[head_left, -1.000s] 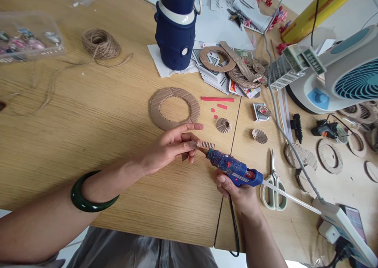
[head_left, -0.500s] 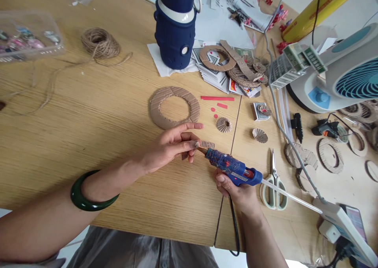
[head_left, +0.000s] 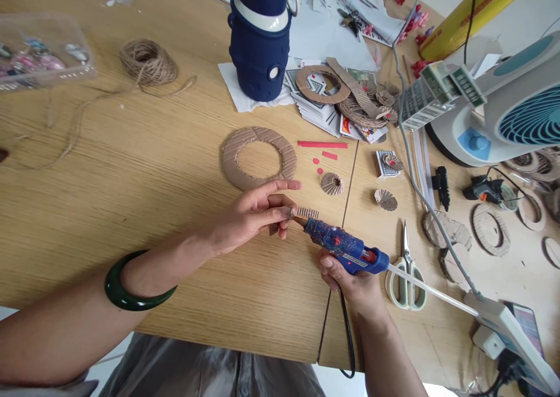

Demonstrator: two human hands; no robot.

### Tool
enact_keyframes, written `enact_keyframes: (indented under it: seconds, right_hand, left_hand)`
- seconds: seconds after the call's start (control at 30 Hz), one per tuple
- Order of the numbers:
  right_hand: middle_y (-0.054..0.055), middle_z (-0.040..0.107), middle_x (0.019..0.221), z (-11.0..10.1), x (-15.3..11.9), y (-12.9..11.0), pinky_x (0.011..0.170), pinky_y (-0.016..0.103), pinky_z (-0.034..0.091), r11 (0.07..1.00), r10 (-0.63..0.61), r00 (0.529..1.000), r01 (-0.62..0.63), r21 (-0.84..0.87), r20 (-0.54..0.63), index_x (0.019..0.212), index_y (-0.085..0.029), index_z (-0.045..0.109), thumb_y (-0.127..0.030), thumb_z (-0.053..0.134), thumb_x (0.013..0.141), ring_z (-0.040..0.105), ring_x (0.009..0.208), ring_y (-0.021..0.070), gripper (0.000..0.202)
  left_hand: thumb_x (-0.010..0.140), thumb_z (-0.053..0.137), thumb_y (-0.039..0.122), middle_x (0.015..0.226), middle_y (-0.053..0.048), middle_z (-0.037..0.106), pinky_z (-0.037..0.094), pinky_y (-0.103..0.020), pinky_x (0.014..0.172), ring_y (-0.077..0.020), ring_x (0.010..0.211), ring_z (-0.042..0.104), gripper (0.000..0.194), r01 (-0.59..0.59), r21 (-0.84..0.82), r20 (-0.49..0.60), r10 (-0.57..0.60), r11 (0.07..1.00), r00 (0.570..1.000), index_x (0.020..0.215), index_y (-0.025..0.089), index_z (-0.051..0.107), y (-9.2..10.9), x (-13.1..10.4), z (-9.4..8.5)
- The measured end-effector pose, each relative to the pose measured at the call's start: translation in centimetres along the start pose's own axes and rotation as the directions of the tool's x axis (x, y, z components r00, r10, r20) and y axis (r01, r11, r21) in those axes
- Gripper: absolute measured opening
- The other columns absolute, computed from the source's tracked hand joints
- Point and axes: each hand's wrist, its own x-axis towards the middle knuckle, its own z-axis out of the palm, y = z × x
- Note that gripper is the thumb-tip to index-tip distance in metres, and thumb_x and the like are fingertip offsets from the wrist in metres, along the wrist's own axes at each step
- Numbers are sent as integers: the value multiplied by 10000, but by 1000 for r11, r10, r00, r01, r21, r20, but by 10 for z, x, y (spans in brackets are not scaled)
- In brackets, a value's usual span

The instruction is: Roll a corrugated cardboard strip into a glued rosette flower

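Note:
My right hand is wrapped round the handle of a blue hot glue gun, a clear glue stick jutting from its back. The gun's nozzle points left and meets the fingertips of my left hand. Those fingers pinch a small strip of corrugated cardboard, mostly hidden by the hand. Just beyond the nozzle shows a short ribbed cardboard piece; I cannot tell whether it belongs to the same strip. A flat cardboard ring lies beyond my left hand, and a pleated cardboard rosette to its right.
Scissors lie right of the glue gun, near a power strip. Red paper strips are past the ring. Farther back stand a blue bottle and a fan. A twine ball sits at the back left.

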Motion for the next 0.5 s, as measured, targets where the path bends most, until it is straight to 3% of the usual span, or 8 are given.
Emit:
enact_keyframes:
  seconds: [0.2, 0.5]
  right_hand:
    - [-56, 488, 542, 2, 3, -5, 387, 205, 261, 999, -23, 1000, 23, -26, 5, 749, -189, 584, -424, 750, 897, 378, 410, 52, 323]
    - [-56, 498, 517, -3, 0, 2, 384, 210, 267, 998, -1, 999, 3, -56, 36, 838, -188, 662, -409, 750, 899, 369, 406, 62, 246]
  left_hand:
    - [860, 786, 258, 830, 7, 681, 451, -252, 583, -113, 637, 622, 485, -7, -3, 11, 8, 1000, 1000, 1299, 184, 593, -2, 1, 0]
    - [886, 770, 273, 833, 15, 674, 440, -240, 587, -105, 644, 631, 452, -10, 6, 21, 10, 1000, 1000, 1304, 216, 605, -3, 0, -3]
